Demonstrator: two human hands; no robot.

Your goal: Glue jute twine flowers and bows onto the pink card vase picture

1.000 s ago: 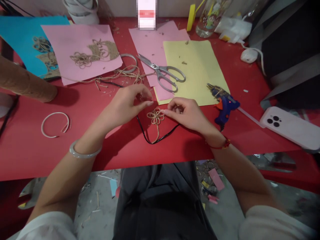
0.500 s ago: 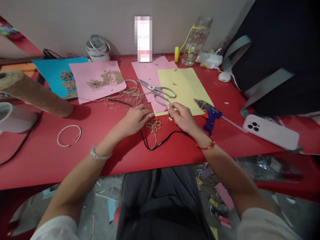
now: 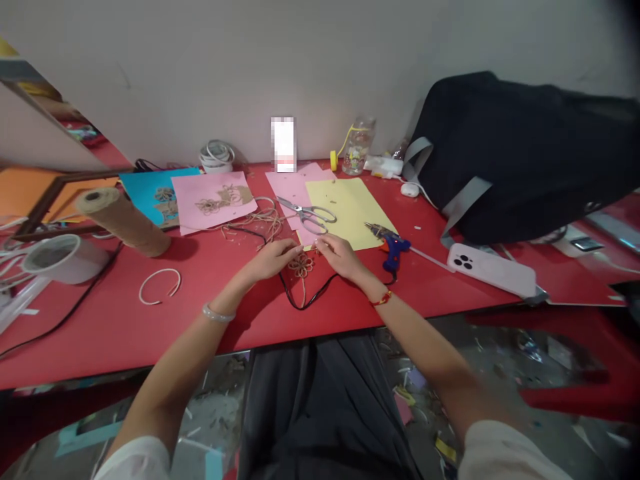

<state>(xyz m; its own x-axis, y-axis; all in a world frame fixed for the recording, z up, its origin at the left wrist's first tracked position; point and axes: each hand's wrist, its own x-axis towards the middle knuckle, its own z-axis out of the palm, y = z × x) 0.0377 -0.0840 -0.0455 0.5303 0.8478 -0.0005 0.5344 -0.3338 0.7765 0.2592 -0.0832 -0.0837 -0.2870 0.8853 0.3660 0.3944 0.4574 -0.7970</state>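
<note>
A small flower of looped twine (image 3: pixel 301 266) lies on the red table between my hands, its twine stem toward me. My left hand (image 3: pixel 274 260) is at its left, fingers closed together and thumb reaching over its upper edge; what it grips is hidden. On the other side, my right hand (image 3: pixel 341 256) pinches what looks like a short bit of twine just above the petals. Grey-handled scissors (image 3: pixel 314 215) lie half open beyond my fingers, on pink and yellow paper (image 3: pixel 353 203). A blue glue gun (image 3: pixel 395 252) with a glue stick in it rests to the right.
A twine roll (image 3: pixel 125 220), a white tape roll (image 3: pixel 55 260) and an open ring (image 3: pixel 160 287) are at left. Twine figures lie on pink paper (image 3: pixel 187 217). A black cord (image 3: pixel 299 307) loops near me. Rightward are a phone (image 3: pixel 493 270), a bottle (image 3: pixel 359 150) and a dark bag (image 3: pixel 515 160).
The head view has tilted up and shows more of the wall and bag. My hands have come closer together over the twine flower, the right one moving down and left toward it.
</note>
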